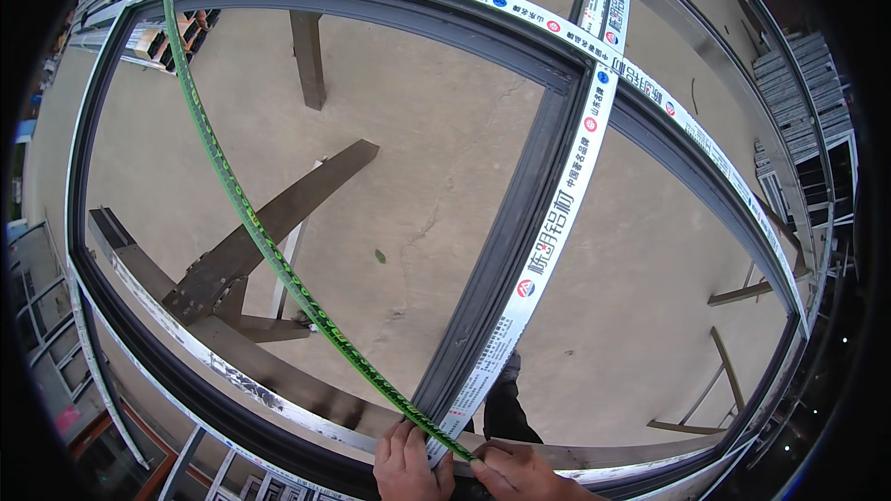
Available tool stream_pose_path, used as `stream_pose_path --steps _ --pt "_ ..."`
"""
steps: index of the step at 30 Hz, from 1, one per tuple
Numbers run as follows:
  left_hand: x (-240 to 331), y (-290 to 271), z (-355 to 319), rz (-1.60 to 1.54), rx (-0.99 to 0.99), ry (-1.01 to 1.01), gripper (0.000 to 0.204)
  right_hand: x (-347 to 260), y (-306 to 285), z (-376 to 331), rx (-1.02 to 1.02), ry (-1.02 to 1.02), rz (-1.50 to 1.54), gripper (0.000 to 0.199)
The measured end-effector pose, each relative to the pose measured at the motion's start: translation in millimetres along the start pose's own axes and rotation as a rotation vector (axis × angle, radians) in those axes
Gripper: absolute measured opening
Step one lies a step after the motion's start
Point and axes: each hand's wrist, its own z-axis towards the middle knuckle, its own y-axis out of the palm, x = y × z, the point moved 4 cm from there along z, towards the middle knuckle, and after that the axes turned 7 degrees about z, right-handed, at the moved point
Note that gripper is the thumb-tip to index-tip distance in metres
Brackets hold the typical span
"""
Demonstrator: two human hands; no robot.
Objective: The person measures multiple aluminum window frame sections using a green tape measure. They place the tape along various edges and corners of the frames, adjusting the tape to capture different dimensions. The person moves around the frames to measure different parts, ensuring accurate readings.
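Note:
A large dark window frame (506, 232) with white printed protective film on its bars spreads out below me. Slantwise across its left opening runs a green tape measure blade (278, 264), from the far left corner to the near end of the middle bar. There my right hand (522, 473) is closed, pinching the near end of the blade between thumb and finger. Just left of it, my left hand (408, 464) curls its fingers over the frame where the middle bar meets the near rail, close beside the blade. The far end of the blade runs out of view.
Brown metal support legs (278, 209) show under the frame, on a concrete floor (445, 158). Stacked profiles (139, 37) lie at the far left, and more profiles (806, 93) are piled at the right. Other framework (51, 315) stands at the left. My dark-clothed leg (506, 408) shows below.

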Motion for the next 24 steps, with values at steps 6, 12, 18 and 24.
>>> stream_pose_path --steps 6,12,18,24 --pt "-0.2 -2.7 -0.3 -0.022 -0.019 -0.005 0.058 -4.0 3.6 1.6 0.018 -0.006 -0.051 0.015" --pt "-1.3 -2.9 0.6 -0.034 -0.019 0.000 0.057 -4.3 4.6 4.4 0.028 -0.067 -0.081 0.016" --pt "-1.6 -5.3 1.7 -0.041 -0.019 0.013 0.057 -11.0 4.6 5.8 0.037 -0.120 -0.096 0.018" --pt "0.2 -5.9 2.7 -0.043 -0.007 0.016 0.057 -10.2 5.4 1.7 0.051 -0.101 -0.072 0.018"
